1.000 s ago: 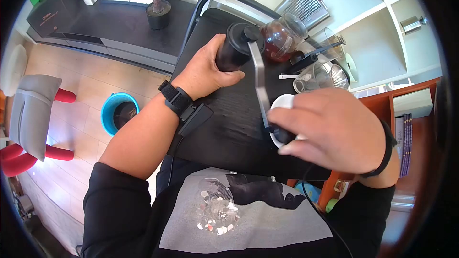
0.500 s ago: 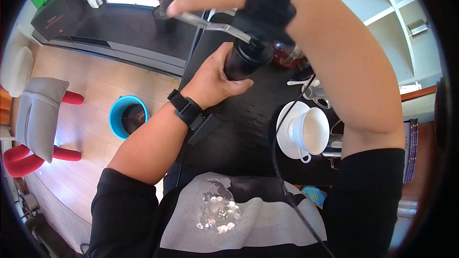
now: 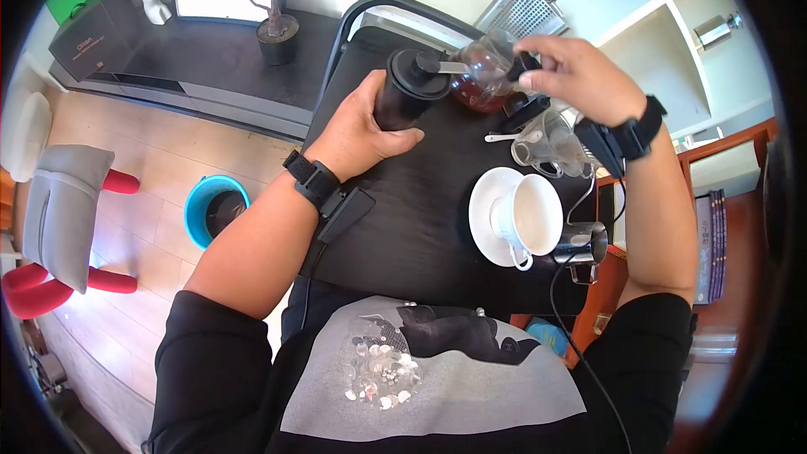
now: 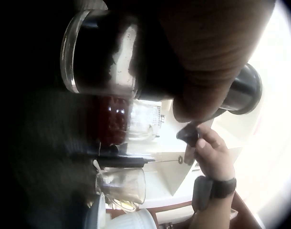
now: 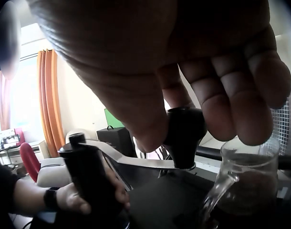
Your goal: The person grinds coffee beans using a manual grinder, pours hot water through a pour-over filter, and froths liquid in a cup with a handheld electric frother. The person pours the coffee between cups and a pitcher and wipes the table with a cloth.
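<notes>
My left hand [image 3: 357, 130] grips the body of a black hand coffee grinder [image 3: 395, 113], held tilted over the black table [image 3: 412, 210]. In the left wrist view the grinder's lower end shows as a clear jar [image 4: 105, 52]. A flat metal crank [image 5: 136, 162] runs from the lid toward the back right. At its end, thumb and fingers of my right hand [image 3: 584, 80] pinch the black knob [image 5: 183, 136]. Behind the crank stands a glass carafe [image 3: 479, 92] with dark red-brown contents. A white cup [image 3: 535, 217] sits tilted on a saucer [image 3: 483, 210] nearer me.
Right of the grinder are a glass cup [image 3: 551, 139], a white spoon [image 3: 502, 138] and a black-handled tool [image 3: 530, 109]. A metal pitcher [image 3: 580, 244] stands beside the white cup. A blue bucket [image 3: 192, 208] is on the floor at left. White shelves [image 3: 639, 42] rise at the back right.
My right hand has swung the crank round, from near the white cup, across the far left, to the back right by the carafe. My left hand keeps holding the grinder in about the same place.
</notes>
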Demonstrator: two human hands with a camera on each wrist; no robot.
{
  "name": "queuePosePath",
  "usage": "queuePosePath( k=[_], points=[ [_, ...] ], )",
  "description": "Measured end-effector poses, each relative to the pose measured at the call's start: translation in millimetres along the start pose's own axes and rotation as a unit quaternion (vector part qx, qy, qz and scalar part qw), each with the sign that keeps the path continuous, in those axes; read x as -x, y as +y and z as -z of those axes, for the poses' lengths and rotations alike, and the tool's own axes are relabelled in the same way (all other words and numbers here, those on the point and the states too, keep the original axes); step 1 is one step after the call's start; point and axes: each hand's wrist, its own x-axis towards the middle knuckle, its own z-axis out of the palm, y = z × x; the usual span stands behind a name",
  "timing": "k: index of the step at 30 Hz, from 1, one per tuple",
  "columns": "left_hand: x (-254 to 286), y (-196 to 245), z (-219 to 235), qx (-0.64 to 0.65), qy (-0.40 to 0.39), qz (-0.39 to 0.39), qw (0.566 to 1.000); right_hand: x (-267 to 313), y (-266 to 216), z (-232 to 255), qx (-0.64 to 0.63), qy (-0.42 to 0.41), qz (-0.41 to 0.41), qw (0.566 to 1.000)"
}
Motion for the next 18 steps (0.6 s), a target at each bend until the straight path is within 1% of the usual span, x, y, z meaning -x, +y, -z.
queuePosePath(
  k=[1, 3, 4, 6, 7, 9, 10, 11, 13, 14, 15, 16, 17, 18],
  points=[
    [-0.6, -3.0, 0.2, -0.001, -0.003, -0.002, 1.000, 11.2, -2.4, -2.0, -0.003, 0.006, 0.004, 1.000],
    [-2.1, -9.6, 0.1, 0.004, -0.007, -0.009, 1.000, 23.4, -9.3, -2.7, 0.042, 0.002, -0.018, 0.999],
    [-1.5, -7.1, 0.0, 0.011, -0.010, 0.002, 1.000, 25.2, -5.9, -5.8, 0.040, 0.009, -0.021, 0.999],
    [-1.0, -3.9, -0.1, 0.012, -0.012, 0.003, 1.000, 24.3, 7.1, -18.2, 0.024, 0.089, 0.068, 0.993],
    [-0.9, -3.1, -0.3, 0.016, -0.008, 0.006, 1.000, 26.1, 8.3, -21.7, 0.022, 0.096, 0.067, 0.993],
    [-1.0, -2.1, -0.4, 0.010, -0.008, 0.004, 1.000, 28.3, 7.2, -26.8, 0.064, 0.140, 0.083, 0.985],
    [-0.9, -5.0, 0.3, 0.009, -0.006, 0.006, 1.000, 30.9, 8.5, -30.4, 0.033, 0.133, 0.075, 0.988],
    [-0.6, -6.6, 0.6, 0.001, -0.010, 0.005, 1.000, 38.2, 5.6, -29.2, 0.027, 0.140, 0.075, 0.987],
    [-1.0, -9.3, -0.2, 0.042, -0.014, 0.001, 0.999, 63.0, -4.5, -23.5, -0.069, 0.110, 0.009, 0.991],
    [-1.3, -8.5, -0.1, 0.035, -0.022, 0.001, 0.999, 77.6, -4.2, -24.2, -0.081, 0.123, 0.016, 0.989],
    [-2.4, -7.2, 0.0, 0.022, -0.016, -0.003, 1.000, 97.4, -7.7, -23.3, -0.143, 0.119, -0.009, 0.983],
    [-4.2, -7.0, -1.0, 0.011, -0.012, -0.007, 1.000, 115.6, -3.7, -28.6, -0.176, 0.135, -0.005, 0.975],
    [-7.5, -10.1, -2.0, 0.008, -0.028, -0.008, 1.000, 135.3, 2.4, -33.1, -0.208, 0.151, -0.004, 0.966],
    [-11.5, -16.5, -1.3, 0.008, -0.012, 0.002, 1.000, 156.3, 6.6, -38.5, -0.236, 0.159, -0.033, 0.958]
  ],
)
